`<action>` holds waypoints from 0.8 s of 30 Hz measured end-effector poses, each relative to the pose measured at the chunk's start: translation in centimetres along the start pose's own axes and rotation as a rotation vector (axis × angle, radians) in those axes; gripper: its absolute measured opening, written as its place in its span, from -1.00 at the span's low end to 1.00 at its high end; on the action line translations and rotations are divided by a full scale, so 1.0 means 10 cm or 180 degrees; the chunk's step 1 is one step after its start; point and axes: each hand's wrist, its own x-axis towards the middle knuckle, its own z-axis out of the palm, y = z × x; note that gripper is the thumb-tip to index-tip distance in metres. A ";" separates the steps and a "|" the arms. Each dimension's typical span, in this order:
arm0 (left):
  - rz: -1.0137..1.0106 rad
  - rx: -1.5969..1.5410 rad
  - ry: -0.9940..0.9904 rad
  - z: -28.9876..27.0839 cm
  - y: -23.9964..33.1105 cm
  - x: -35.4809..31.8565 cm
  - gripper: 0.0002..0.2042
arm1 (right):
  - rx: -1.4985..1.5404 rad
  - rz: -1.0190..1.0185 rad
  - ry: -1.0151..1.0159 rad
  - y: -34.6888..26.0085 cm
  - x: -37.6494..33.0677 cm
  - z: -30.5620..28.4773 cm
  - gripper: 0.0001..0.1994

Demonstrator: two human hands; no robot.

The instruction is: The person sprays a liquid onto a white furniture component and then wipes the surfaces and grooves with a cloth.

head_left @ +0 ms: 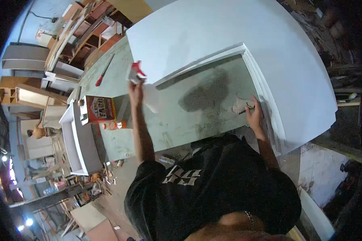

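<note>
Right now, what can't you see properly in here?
All in the head view:
- Red-and-white thing: blurred, partly covered by the left hand; its kind is unclear.
- Pale crumpled piece: too blurred to tell whether the right hand holds it.
- Green tabletop: partly hidden under the white panel.
- Distant person: too small for details.

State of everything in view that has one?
Left hand: raised, gripping.
Red-and-white object: held up off the table.
Right hand: fingers bent; grip unclear.
Pale crumpled piece: creased, at the right fingertips.
White sheet: laid out flat, partly covering the table.
Table: stained.
Red-handled tool: lying down, unheld.
Red tin: standing; open or closed unclear.
White box: one side open.
</note>
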 end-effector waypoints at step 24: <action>-0.0762 0.0581 -0.1621 1.74 0.72 0.63 -0.36 | -0.0806 -0.0691 -0.0648 0.21 0.28 0.27 -0.61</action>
